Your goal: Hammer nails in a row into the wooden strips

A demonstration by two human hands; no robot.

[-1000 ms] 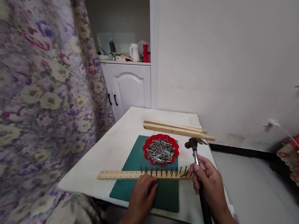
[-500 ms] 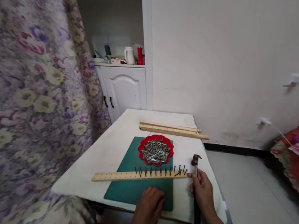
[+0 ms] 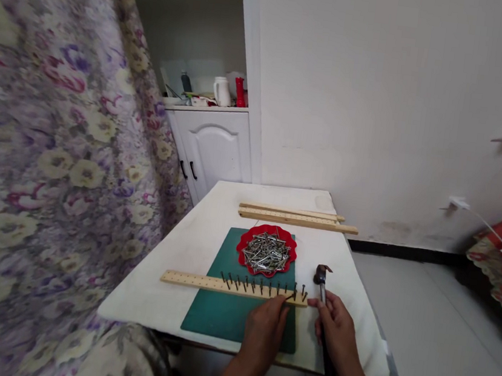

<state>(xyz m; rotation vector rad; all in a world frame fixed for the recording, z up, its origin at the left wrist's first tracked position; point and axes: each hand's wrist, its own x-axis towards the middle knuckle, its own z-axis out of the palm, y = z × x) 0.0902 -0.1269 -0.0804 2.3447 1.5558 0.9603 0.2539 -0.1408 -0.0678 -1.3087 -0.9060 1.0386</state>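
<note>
A pale wooden strip [image 3: 194, 280] with rows of small holes lies across the green mat [image 3: 216, 318]. Several nails [image 3: 261, 287] stand in its right part, some leaning. My left hand [image 3: 263, 330] is at the strip's near edge, thumb and fingers pinched on a slanted nail [image 3: 290, 296] near the right end. My right hand [image 3: 338, 330] is closed round a claw hammer [image 3: 322, 282], head up, just below the metal neck. One finger of that hand points at the strip's right end. Behind the strip a red scalloped dish [image 3: 242, 249] holds a heap of loose nails.
More wooden strips [image 3: 293, 219] lie at the back of the white-covered table [image 3: 162, 317]. A floral curtain [image 3: 53, 157] hangs at the left. Behind stands a white cabinet [image 3: 219, 147] with a white jug [image 3: 222, 92] on it.
My left hand has moved forward from the mat's near part to the strip and pinched a slanted nail. The strip has turned, its left end swinging away from me. The hammer remains in my right hand.
</note>
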